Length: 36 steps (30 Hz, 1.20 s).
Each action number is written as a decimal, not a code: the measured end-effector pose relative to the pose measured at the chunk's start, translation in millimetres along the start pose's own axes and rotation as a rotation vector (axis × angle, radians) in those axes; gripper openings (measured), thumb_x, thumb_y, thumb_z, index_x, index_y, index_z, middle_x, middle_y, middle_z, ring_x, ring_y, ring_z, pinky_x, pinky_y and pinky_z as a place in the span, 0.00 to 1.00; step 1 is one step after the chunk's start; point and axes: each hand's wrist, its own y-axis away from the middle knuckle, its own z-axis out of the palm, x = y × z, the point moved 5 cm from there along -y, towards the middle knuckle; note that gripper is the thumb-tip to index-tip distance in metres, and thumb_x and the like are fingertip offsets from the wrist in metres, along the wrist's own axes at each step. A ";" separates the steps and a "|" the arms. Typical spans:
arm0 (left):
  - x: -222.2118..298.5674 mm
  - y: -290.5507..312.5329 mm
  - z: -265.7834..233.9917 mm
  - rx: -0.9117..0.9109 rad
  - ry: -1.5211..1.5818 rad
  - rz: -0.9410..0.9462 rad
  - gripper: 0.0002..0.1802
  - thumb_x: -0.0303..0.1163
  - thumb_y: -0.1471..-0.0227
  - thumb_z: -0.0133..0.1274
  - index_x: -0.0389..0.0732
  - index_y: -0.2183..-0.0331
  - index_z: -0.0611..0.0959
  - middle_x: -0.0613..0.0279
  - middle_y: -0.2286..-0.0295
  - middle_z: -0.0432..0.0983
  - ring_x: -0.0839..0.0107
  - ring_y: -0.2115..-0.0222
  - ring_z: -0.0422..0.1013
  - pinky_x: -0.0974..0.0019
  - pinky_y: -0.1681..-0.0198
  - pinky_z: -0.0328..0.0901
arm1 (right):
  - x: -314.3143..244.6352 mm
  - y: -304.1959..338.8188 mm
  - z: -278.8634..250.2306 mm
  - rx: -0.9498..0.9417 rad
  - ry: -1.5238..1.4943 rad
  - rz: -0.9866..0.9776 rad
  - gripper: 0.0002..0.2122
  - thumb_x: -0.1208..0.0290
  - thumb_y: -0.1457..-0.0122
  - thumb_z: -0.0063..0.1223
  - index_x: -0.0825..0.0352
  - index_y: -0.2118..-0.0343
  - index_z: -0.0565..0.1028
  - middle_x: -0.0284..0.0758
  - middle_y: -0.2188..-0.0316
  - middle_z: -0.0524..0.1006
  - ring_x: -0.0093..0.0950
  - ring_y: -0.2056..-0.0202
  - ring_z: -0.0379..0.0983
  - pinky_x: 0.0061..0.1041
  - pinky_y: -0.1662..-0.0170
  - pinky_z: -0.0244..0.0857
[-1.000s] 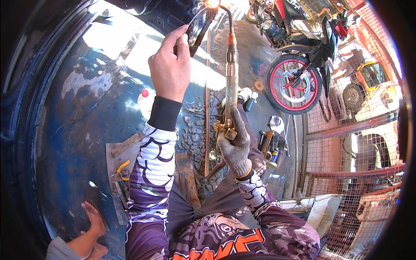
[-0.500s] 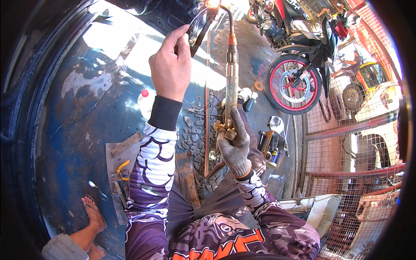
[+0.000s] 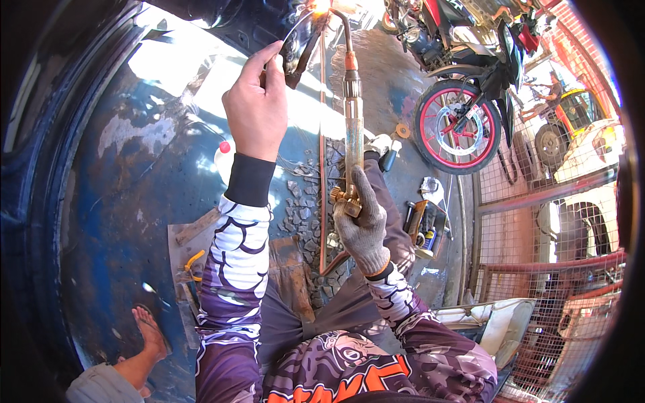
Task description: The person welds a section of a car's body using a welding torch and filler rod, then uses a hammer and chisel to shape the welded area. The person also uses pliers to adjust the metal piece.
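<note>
My bare left hand (image 3: 257, 101) pinches a thin metal rod (image 3: 293, 30) between thumb and fingertips, its far end reaching toward a bright orange glow. In a grey knit glove, my right hand (image 3: 365, 225) is wrapped round the lower body of a brass gas torch (image 3: 354, 134), by its valve knobs. The torch stands nearly upright in the picture, and its bent neck curves left at the top to the glow. There the tip meets a dark, rough metal part (image 3: 302, 57) of a dark body (image 3: 248, 23). Glare hides the exact joint.
A motorcycle with a red-rimmed wheel (image 3: 457, 127) stands at the right, before a wire mesh fence (image 3: 510, 248). Broken stones (image 3: 295, 208) and a copper-coloured hose (image 3: 322, 168) lie below my arms. Orange-handled pliers (image 3: 195, 262) rest at the left, near another person's foot (image 3: 153, 332).
Both my hands, the rod and the torch have shifted slightly left. The glow at the torch tip persists, also a little further left. My grips look the same.
</note>
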 end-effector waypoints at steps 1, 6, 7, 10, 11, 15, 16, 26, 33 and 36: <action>2.6 0.4 -0.4 0.012 -0.044 0.040 0.14 0.33 0.34 0.57 0.46 0.50 0.88 0.62 0.75 0.84 0.76 0.78 0.76 0.70 0.71 0.69 | -0.2 -0.4 -0.1 0.002 0.007 -0.005 0.34 0.86 0.45 0.55 0.70 0.32 0.67 0.42 0.62 0.84 0.22 0.64 0.80 0.23 0.59 0.74; 8.8 2.0 -7.1 0.054 -0.042 0.083 0.14 0.33 0.34 0.57 0.46 0.49 0.88 0.63 0.76 0.83 0.77 0.78 0.75 0.70 0.72 0.68 | 0.9 -0.4 1.5 0.012 0.027 0.003 0.34 0.86 0.46 0.55 0.71 0.33 0.67 0.43 0.61 0.84 0.21 0.64 0.80 0.22 0.59 0.74; 10.0 2.4 -9.5 0.050 -0.012 0.082 0.14 0.32 0.34 0.56 0.46 0.49 0.88 0.64 0.77 0.82 0.78 0.79 0.74 0.71 0.73 0.67 | 1.9 1.6 1.3 0.021 0.006 0.017 0.33 0.87 0.45 0.55 0.72 0.32 0.67 0.43 0.59 0.84 0.21 0.63 0.80 0.22 0.59 0.74; 15.1 10.4 -24.1 0.034 0.053 0.067 0.16 0.30 0.32 0.53 0.43 0.45 0.85 0.67 0.75 0.78 0.82 0.79 0.66 0.72 0.74 0.61 | 10.2 14.6 -0.7 0.004 -0.280 0.125 0.35 0.87 0.44 0.55 0.73 0.30 0.62 0.43 0.45 0.78 0.22 0.58 0.78 0.22 0.57 0.74; 16.0 16.1 -30.6 0.022 0.059 0.026 0.17 0.29 0.31 0.52 0.42 0.44 0.84 0.68 0.73 0.77 0.84 0.79 0.63 0.72 0.75 0.59 | 17.6 27.8 -5.3 -0.055 -0.594 0.338 0.39 0.90 0.44 0.53 0.73 0.28 0.56 0.42 0.37 0.71 0.26 0.54 0.78 0.22 0.56 0.75; 29.1 54.3 -63.0 0.133 0.131 0.040 0.20 0.23 0.33 0.47 0.38 0.44 0.83 0.68 0.79 0.74 0.81 0.82 0.65 0.70 0.77 0.61 | 27.2 64.6 -21.6 -0.184 -1.105 0.462 0.42 0.67 0.42 0.62 0.73 0.27 0.53 0.43 0.32 0.66 0.28 0.53 0.79 0.30 0.52 0.76; 34.1 71.3 -66.3 0.069 0.046 0.067 0.21 0.22 0.34 0.46 0.39 0.44 0.83 0.65 0.78 0.75 0.80 0.81 0.66 0.70 0.76 0.61 | 32.4 75.4 -26.6 -0.202 -1.088 0.543 0.45 0.60 0.42 0.65 0.73 0.27 0.53 0.43 0.32 0.65 0.28 0.53 0.79 0.32 0.50 0.76; 37.4 244.9 -83.0 -0.423 -0.057 -0.157 0.18 0.34 0.34 0.53 0.36 0.47 0.82 0.59 0.71 0.77 0.70 0.70 0.75 0.64 0.64 0.70 | 20.4 123.4 -38.1 -0.300 -0.914 0.640 0.49 0.52 0.44 0.69 0.76 0.28 0.54 0.44 0.33 0.67 0.31 0.38 0.69 0.32 0.39 0.67; 37.3 302.8 -76.9 -0.503 -0.010 -0.207 0.22 0.38 0.40 0.65 0.35 0.49 0.82 0.59 0.68 0.79 0.70 0.69 0.75 0.64 0.64 0.70 | 0.1 120.0 -22.1 -0.327 -0.672 0.525 0.44 0.55 0.40 0.64 0.76 0.28 0.57 0.42 0.35 0.69 0.26 0.42 0.70 0.27 0.39 0.65; 22.6 312.9 -76.7 -0.476 0.149 -0.436 0.21 0.38 0.39 0.65 0.36 0.50 0.83 0.58 0.67 0.79 0.72 0.70 0.74 0.65 0.65 0.69 | 3.2 125.9 -16.8 -0.262 -0.672 0.591 0.42 0.57 0.38 0.62 0.74 0.28 0.56 0.41 0.35 0.70 0.25 0.44 0.72 0.26 0.41 0.67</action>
